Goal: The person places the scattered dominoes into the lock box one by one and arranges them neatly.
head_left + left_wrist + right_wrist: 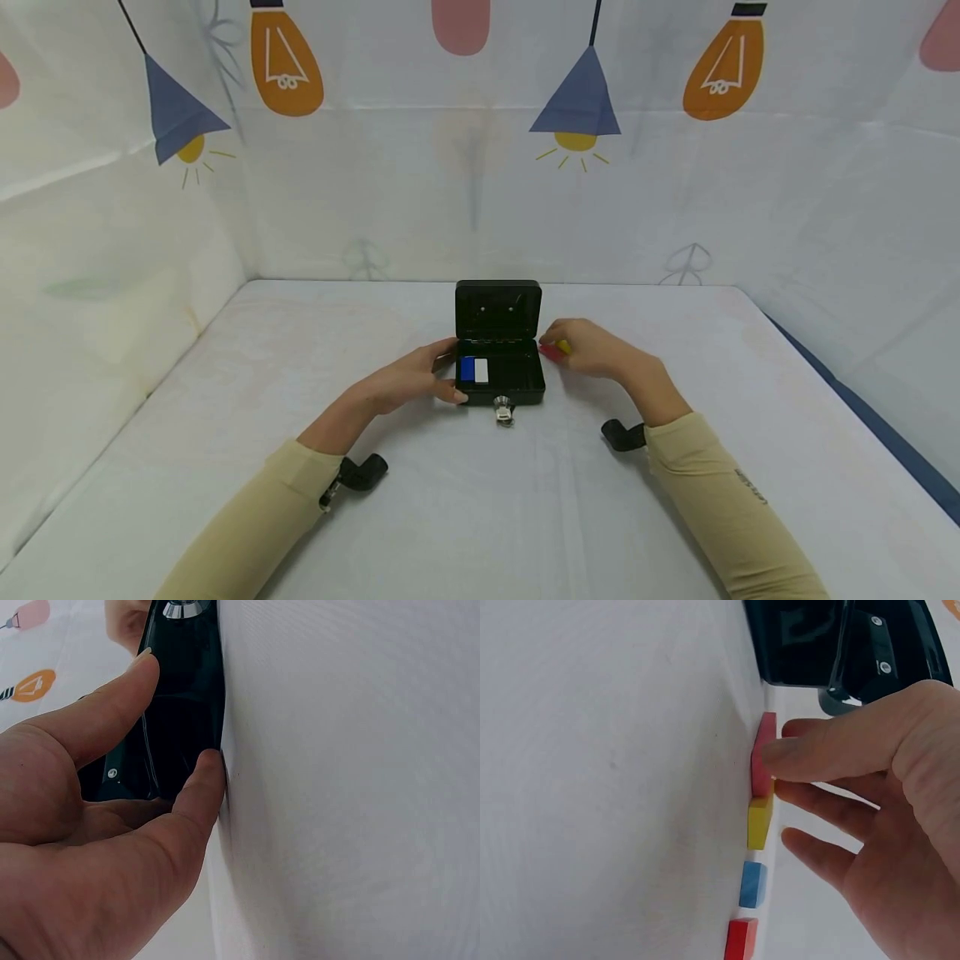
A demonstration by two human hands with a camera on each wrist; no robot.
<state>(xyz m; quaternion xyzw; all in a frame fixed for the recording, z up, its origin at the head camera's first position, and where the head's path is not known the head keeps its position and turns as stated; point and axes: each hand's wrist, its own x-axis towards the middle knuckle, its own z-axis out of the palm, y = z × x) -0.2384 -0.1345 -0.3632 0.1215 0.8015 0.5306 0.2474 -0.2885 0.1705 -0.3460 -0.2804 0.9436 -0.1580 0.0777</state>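
Note:
A small black cash box (501,388) stands on the white table with its lid (498,304) raised. Inside on the left lie a blue block (467,369) and a white block (482,371). My left hand (408,379) grips the box's left end, thumb at the front corner and fingers along the side. Just right of the box, my right hand (588,346) pinches a pink block (763,761) between thumb and fingers, low at the table. A yellow block (759,825) is right against the pink one, under the same hand.
Beyond the yellow block in the right wrist view are a blue block (752,885) and a red block (740,939). A key with a ring (504,412) hangs from the box's front lock. A printed white curtain (360,192) rises behind the table.

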